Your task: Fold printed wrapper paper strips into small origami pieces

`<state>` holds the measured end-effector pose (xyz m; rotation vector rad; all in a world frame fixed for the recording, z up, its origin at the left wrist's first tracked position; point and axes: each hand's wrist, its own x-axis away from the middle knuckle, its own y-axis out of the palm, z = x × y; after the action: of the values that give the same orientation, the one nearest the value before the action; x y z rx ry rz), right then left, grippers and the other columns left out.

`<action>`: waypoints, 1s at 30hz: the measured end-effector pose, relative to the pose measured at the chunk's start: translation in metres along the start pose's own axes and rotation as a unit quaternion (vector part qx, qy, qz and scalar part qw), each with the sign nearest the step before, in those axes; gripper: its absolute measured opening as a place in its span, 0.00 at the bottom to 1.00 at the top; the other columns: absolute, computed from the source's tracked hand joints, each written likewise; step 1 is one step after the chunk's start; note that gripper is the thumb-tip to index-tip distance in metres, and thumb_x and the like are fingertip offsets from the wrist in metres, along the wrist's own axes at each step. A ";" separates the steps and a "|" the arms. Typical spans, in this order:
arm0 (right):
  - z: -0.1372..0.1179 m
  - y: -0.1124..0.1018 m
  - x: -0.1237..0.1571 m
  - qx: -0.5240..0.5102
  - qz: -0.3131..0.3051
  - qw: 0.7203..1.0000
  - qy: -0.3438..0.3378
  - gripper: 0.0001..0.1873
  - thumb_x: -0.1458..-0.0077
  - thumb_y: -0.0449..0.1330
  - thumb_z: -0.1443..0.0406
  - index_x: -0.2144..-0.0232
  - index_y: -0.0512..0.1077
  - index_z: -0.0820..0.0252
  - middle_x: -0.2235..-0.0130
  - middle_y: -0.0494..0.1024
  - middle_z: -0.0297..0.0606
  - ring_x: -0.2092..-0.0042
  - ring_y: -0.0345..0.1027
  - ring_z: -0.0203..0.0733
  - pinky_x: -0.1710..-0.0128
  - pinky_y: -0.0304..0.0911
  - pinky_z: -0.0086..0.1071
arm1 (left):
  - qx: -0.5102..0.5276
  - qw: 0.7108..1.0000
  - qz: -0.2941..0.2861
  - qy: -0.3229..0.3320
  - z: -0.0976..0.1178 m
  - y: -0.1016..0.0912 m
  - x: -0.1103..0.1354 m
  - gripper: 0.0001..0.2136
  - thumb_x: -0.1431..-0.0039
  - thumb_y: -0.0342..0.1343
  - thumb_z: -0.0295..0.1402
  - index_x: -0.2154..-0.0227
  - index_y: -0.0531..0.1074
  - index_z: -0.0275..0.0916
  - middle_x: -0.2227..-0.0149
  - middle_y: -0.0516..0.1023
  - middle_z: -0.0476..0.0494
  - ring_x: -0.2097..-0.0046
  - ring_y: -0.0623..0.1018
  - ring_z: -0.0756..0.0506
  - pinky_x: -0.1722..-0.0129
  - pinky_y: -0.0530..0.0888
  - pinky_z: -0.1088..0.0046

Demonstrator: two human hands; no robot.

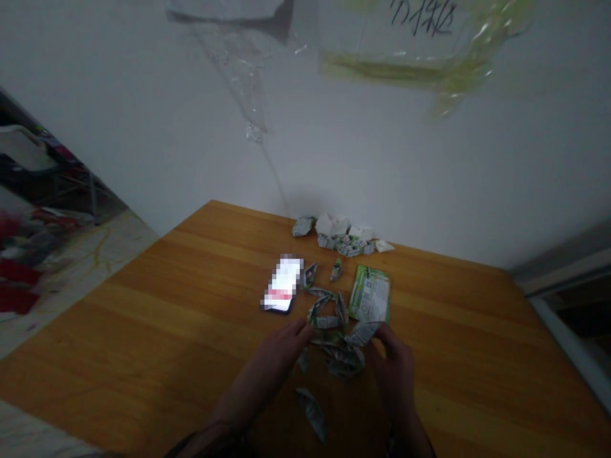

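Observation:
My right hand [394, 366] pinches a folded printed-paper piece [363, 332] between thumb and fingers, just in front of a green-and-white printed packet [371, 296]. My left hand [286, 343] is closed, its fingertips at the left edge of a cluster of folded paper pieces [344, 357]. What sits between those fingertips is too dark and small to make out. Just beyond both hands, several folded strips form a ring [328, 321] on the table. A loose folded piece [311, 410] lies between my forearms, nearer to me.
A lit smartphone [282, 286] lies left of the ring on the wooden table [191, 286]. Against the wall [334, 146] sit white folded papers [331, 224] and a pile of printed folded pieces [351, 245]. Two single pieces, one of them a small upright fold [337, 270], stand beyond the ring.

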<state>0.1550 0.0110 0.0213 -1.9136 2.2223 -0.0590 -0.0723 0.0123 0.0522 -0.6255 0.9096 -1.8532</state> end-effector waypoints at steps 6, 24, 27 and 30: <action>-0.015 0.012 -0.001 0.035 -0.146 0.988 -0.022 0.08 0.49 0.59 0.67 0.67 0.78 0.57 0.65 0.80 0.38 0.61 0.73 0.47 0.57 0.66 0.37 | 0.106 0.993 0.017 0.047 0.022 -0.005 -0.010 0.13 0.44 0.48 0.23 0.62 0.73 0.42 0.59 0.74 0.45 0.58 0.74 0.45 0.60 0.70 0.74; -0.003 0.066 0.021 -0.250 0.002 0.941 0.229 0.19 0.57 0.66 0.60 0.60 0.76 0.61 0.61 0.80 0.44 0.61 0.75 0.48 0.63 0.70 0.37 | 0.640 0.696 0.257 -0.202 0.048 0.058 -0.025 0.21 0.45 0.56 0.40 0.48 0.65 0.43 0.51 0.75 0.41 0.51 0.74 0.42 0.55 0.71 0.71; -0.011 0.062 0.020 -0.236 0.003 0.947 0.219 0.18 0.57 0.66 0.62 0.61 0.76 0.61 0.60 0.80 0.44 0.59 0.74 0.50 0.61 0.70 0.37 | 0.672 0.671 0.243 -0.197 0.048 0.051 -0.027 0.22 0.44 0.56 0.40 0.47 0.64 0.42 0.56 0.77 0.41 0.56 0.77 0.43 0.59 0.72 0.71; -0.018 0.055 0.019 -0.203 0.005 0.955 0.215 0.16 0.58 0.66 0.63 0.63 0.76 0.61 0.62 0.81 0.43 0.61 0.75 0.49 0.63 0.70 0.36 | 0.675 0.683 0.211 -0.182 0.043 0.043 -0.029 0.24 0.46 0.58 0.39 0.46 0.64 0.42 0.62 0.78 0.44 0.63 0.77 0.46 0.62 0.72 0.73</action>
<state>0.0957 -0.0007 0.0269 -2.2774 2.6998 -0.0193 -0.0058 0.0125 0.0426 0.1893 -0.6390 -1.3724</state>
